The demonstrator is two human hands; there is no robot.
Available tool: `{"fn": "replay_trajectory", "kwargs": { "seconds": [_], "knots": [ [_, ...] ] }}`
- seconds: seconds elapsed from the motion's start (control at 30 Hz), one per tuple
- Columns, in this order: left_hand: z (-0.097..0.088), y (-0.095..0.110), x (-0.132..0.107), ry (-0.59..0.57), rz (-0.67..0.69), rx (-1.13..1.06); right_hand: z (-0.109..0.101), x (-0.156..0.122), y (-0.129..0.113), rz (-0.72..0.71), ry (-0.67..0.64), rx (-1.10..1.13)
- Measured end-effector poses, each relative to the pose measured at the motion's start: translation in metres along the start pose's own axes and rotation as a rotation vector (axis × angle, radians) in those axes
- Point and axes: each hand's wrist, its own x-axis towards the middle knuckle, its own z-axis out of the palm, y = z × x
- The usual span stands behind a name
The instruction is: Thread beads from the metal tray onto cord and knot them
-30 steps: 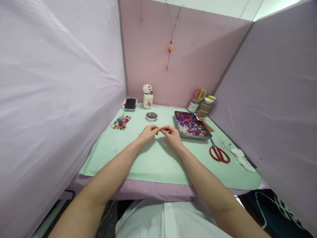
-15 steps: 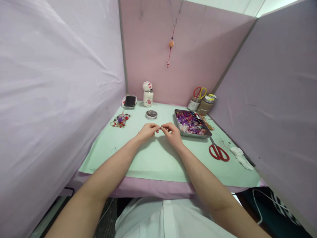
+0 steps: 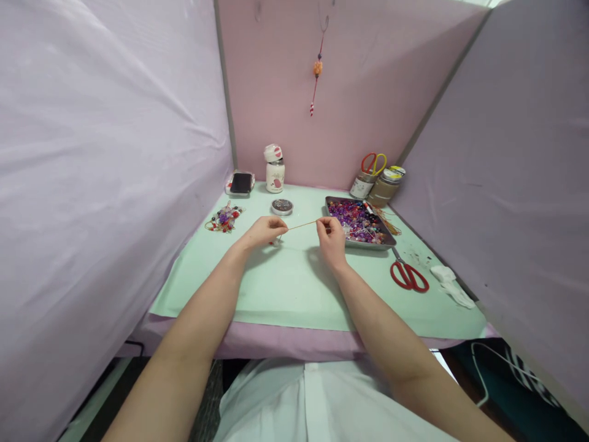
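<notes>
A thin orange-brown cord (image 3: pixel 302 226) stretches nearly straight between my two hands, above the mat. My left hand (image 3: pixel 267 231) pinches one end, and a few small beads (image 3: pixel 276 242), one reddish and one clear, dangle just under its fingers. The other end sits in the closed fingertips of my right hand (image 3: pixel 331 236), beside the near left corner of the bead tray (image 3: pixel 368 246). That metal tray holds many purple, red and clear beads. Behind my left hand stands a small round tin (image 3: pixel 282 207) with dark contents.
Red-handled scissors (image 3: pixel 408 276) and a crumpled white cloth (image 3: pixel 451 286) lie at right. Beaded strings (image 3: pixel 224 218), a black-topped box (image 3: pixel 241 183) and a white bottle (image 3: pixel 275 175) stand left. Two jars (image 3: pixel 386 186) are behind the tray. A beaded string (image 3: pixel 317 69) hangs at the back.
My hands have moved from touching to a gap apart, the right one going right. The cord now shows taut between them, and beads show below my left hand. The view has tipped down slightly.
</notes>
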Motion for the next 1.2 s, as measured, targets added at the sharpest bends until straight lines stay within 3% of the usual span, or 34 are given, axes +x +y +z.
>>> {"fn": "replay_trajectory", "kwargs": {
  "seconds": [0.13, 0.3, 0.43, 0.53, 0.63, 0.8, 0.87, 1.03, 1.2],
  "knots": [
    [-0.005, -0.008, 0.002, -0.091, 0.038, 0.173, -0.002, 0.001, 0.000, 0.040, 0.042, 0.036],
    [-0.004, -0.019, 0.006, -0.124, 0.074, 0.332, -0.003, 0.001, 0.002, 0.059, 0.084, -0.001],
    [-0.001, -0.026, 0.008, -0.116, 0.152, 0.378, -0.005, 0.001, 0.000, -0.012, 0.053, -0.080],
    [-0.004, -0.027, 0.007, -0.121, 0.129, 0.338, -0.006, -0.003, -0.006, -0.102, 0.009, -0.141],
    [-0.013, -0.025, 0.006, -0.120, 0.075, 0.266, -0.003, -0.009, -0.010, -0.164, -0.092, -0.186],
    [-0.026, -0.026, 0.005, -0.074, 0.010, 0.264, 0.015, -0.019, -0.009, -0.172, -0.504, -0.336],
    [-0.026, -0.028, 0.006, -0.080, 0.003, 0.293, 0.024, -0.021, -0.007, -0.150, -0.613, -0.408],
    [-0.021, -0.030, 0.008, -0.114, 0.034, 0.351, 0.038, -0.021, -0.006, -0.120, -0.688, -0.482],
    [-0.017, -0.029, 0.008, -0.123, 0.052, 0.331, 0.040, -0.020, -0.006, -0.119, -0.661, -0.447]
  ]
}}
